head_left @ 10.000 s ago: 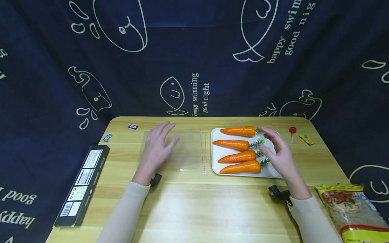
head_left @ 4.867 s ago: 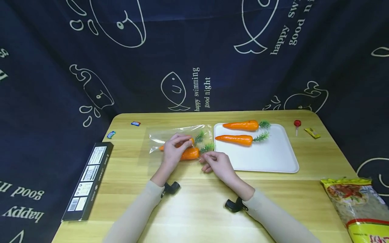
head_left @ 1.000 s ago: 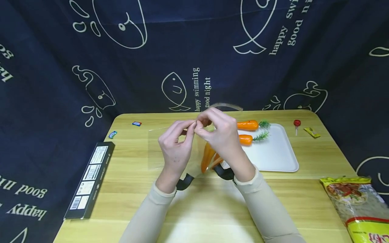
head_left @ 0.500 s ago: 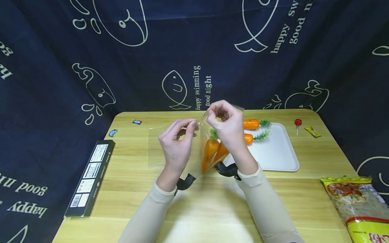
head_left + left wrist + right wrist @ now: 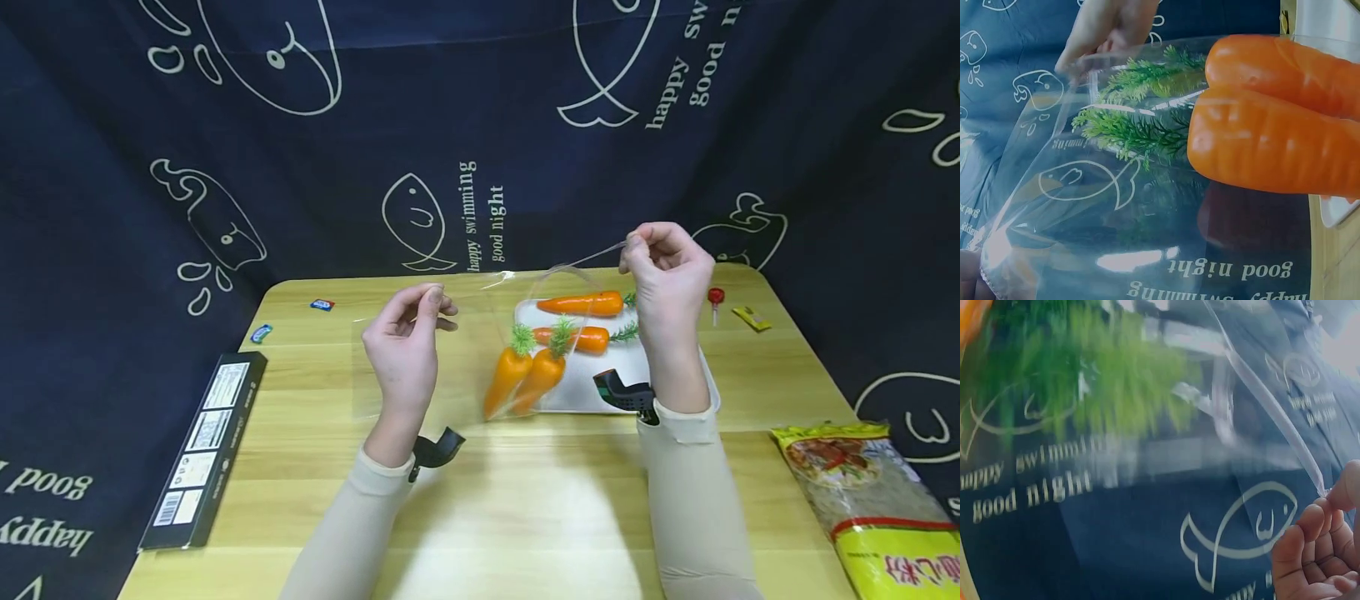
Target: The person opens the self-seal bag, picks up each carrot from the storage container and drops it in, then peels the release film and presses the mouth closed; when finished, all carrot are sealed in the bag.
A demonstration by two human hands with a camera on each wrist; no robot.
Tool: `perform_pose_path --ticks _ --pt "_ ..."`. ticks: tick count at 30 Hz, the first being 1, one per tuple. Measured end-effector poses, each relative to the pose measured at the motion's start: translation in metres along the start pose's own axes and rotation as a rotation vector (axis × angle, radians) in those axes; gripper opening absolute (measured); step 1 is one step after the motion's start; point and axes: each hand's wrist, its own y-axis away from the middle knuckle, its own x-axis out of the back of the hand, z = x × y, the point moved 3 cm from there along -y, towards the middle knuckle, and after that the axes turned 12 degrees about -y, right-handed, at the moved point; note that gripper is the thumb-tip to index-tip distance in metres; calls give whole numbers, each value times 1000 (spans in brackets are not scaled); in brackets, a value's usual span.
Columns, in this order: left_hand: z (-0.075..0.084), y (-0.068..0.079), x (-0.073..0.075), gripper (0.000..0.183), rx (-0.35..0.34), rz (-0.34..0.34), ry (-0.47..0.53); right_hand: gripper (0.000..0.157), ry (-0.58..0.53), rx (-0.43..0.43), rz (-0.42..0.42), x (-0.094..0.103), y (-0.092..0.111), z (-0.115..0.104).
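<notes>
A clear plastic bag point(image 5: 476, 312) hangs above the table with two orange carrots point(image 5: 540, 379) inside, green tops up. My left hand point(image 5: 405, 350) pinches the bag's upper edge between thumb and fingers; its fingertips point(image 5: 969, 272) show at the bag's corner in the left wrist view. Off to the right, my right hand point(image 5: 667, 287) pinches the end of a thin translucent strip point(image 5: 1272, 406), drawn taut from the bag's mouth. Behind the bag lies a white tray point(image 5: 645, 379) bearing two more carrots point(image 5: 585, 304), partly seen through the plastic.
Flat on the wooden table point(image 5: 525, 508) at left is another clear plastic sheet point(image 5: 367, 379). A long black box point(image 5: 202, 450) and two small candies point(image 5: 322, 305) are further left. At right are a red lollipop point(image 5: 716, 297), a yellow candy point(image 5: 750, 317) and a yellow food packet point(image 5: 862, 500).
Two carrots have gone from the tray into the bag. Over the last second my right hand has moved right, away from my left, drawing the strip off the bag's mouth.
</notes>
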Motion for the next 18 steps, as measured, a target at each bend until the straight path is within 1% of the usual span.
perform_pose_path --ticks 6,11,13,16,18 --pt "-4 -3 2 19 37 26 22 7 -29 29 126 47 -15 -4" --pt "-7 -5 5 20 46 45 17 6 36 61 254 93 -30 -14" --pt "-8 -6 6 20 47 57 18 7 61 52 315 113 -35 -18" --pt "-9 -8 8 21 46 70 23 8 38 31 401 141 -40 -24" --pt "-9 -8 7 21 45 70 29 9 30 -7 422 155 -42 -26"
